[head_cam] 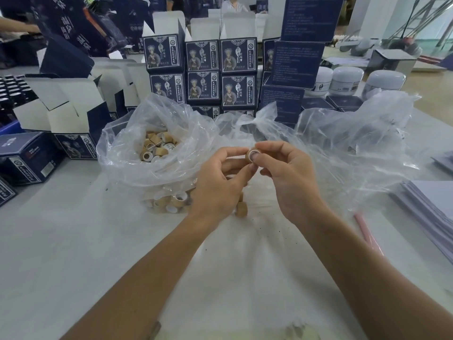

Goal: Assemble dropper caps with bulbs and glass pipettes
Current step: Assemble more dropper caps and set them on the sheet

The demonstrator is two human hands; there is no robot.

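Both hands meet above the desk's middle: the left hand (220,177) pinches a tan dropper cap (252,155) while the right hand (289,173) fingertips press into its opening; squarely pressed, the insert should seat evenly.

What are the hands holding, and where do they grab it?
A small tan dropper cap. The left hand and right hand both pinch it around its sides with their fingertips, above the table.

caps in the bag (157,146) are tan with white insides, bag itself clear. boxes (202,56) at 12 o'clock are navy with a white-trimmed figure print. pale grey table (61,241), pink stick (366,229) at 3.
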